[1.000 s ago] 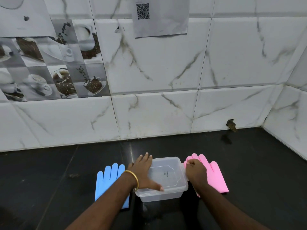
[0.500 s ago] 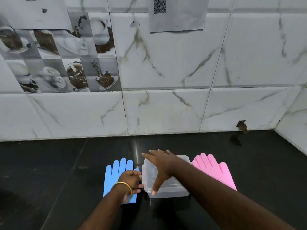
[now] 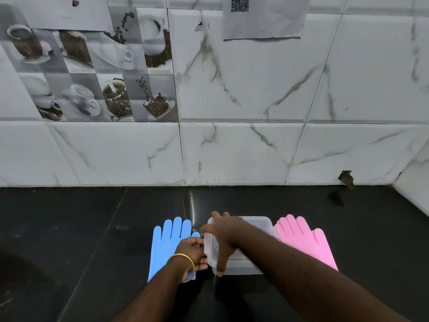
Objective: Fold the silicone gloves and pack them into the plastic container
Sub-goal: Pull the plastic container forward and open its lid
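A clear plastic container [image 3: 240, 267] with its lid [image 3: 260, 223] on stands on the black counter. Left of it a blue silicone glove [image 3: 166, 238] lies flat, fingers toward the wall. A pink silicone glove [image 3: 306, 245] lies flat on its right. My right hand [image 3: 226, 235] reaches across the top of the container; its fingers curl over the lid's left edge and its thumb points down at the front. My left hand [image 3: 192, 252], with a gold bangle on the wrist, lies over the blue glove and grips the container's left side.
The dark counter [image 3: 81, 228] runs back to a white marble-tiled wall with a small broken hole [image 3: 346, 178] at its base. A paper with a QR code [image 3: 262, 17] hangs on the wall. A side wall closes the far right corner.
My right hand left the pink glove's side and crossed over the lid to its left edge. My left hand slid off the lid to the container's left side.
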